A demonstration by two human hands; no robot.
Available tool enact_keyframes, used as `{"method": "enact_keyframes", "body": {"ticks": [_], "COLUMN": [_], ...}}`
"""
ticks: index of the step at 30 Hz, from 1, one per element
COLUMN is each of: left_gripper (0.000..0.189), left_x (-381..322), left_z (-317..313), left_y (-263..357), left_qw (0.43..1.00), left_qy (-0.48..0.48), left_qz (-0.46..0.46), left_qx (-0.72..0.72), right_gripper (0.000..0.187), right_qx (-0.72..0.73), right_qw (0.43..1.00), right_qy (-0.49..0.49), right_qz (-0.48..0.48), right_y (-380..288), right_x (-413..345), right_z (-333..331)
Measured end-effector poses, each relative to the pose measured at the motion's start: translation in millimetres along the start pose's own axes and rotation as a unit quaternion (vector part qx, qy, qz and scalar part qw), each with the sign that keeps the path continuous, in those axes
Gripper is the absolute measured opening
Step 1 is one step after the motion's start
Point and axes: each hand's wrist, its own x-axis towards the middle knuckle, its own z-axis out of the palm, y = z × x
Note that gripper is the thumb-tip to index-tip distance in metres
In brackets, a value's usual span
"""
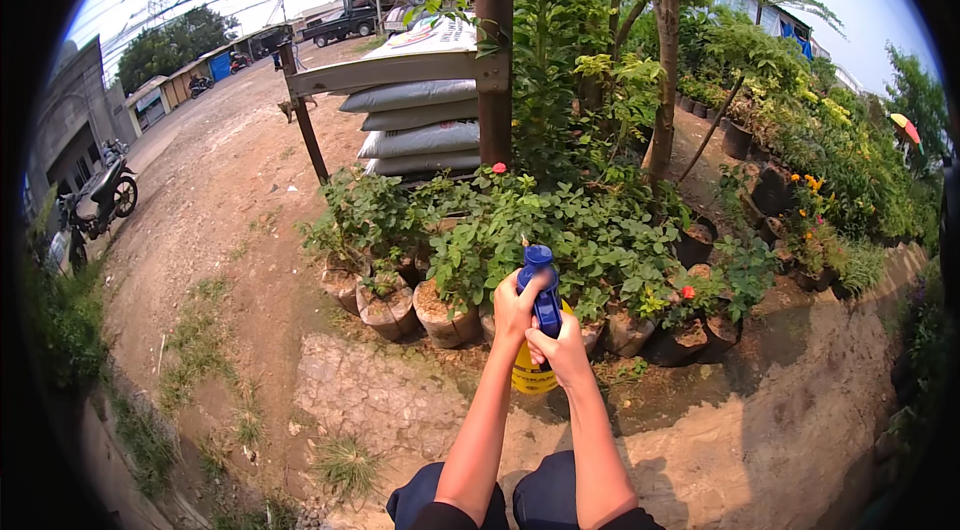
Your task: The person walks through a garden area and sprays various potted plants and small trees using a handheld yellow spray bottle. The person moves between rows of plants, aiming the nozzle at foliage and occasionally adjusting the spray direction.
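A hand-held pump sprayer with a yellow tank point(534, 378) and a blue head point(550, 308) is held out in front of me. My left hand point(514, 305) wraps the upper left side of the blue head, its thumb on top. Lower on the right, my right hand point(561, 351) grips the blue handle. The brass-coloured nozzle tip point(525, 239) points away from me, at leafy rose bushes point(495, 230) in grow bags point(446, 316). A pink rose point(499, 168) shows beyond the nozzle, and a red bloom point(688, 292) stands to the right.
Stacked filled sacks point(424, 140) lie behind a metal rail point(386, 72) and a brown post point(493, 49). A tree trunk point(666, 64) rises to the right. More potted plants point(814, 245) line the right side. A motorcycle point(97, 203) stands far left on the dirt ground.
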Motion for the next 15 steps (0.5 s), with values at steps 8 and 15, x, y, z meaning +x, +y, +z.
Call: {"method": "enact_keyframes", "body": {"ticks": [8, 15], "left_gripper": [0.032, 0.029], "left_x": [0, 11], "left_z": [3, -13], "left_y": [17, 18], "left_qw": [0.998, 0.993], "left_qy": [-0.023, -0.011], "left_qz": [0.013, -0.022], "left_qx": [-0.051, -0.117], "right_gripper": [0.012, 0.018], "right_qx": [0.060, 0.053], "right_qw": [0.992, 0.990], "right_qy": [-0.110, -0.116], "right_qz": [-0.011, 0.055], "right_y": [-14, -24], "right_x": [0, 2], "right_z": [-10, 7]}}
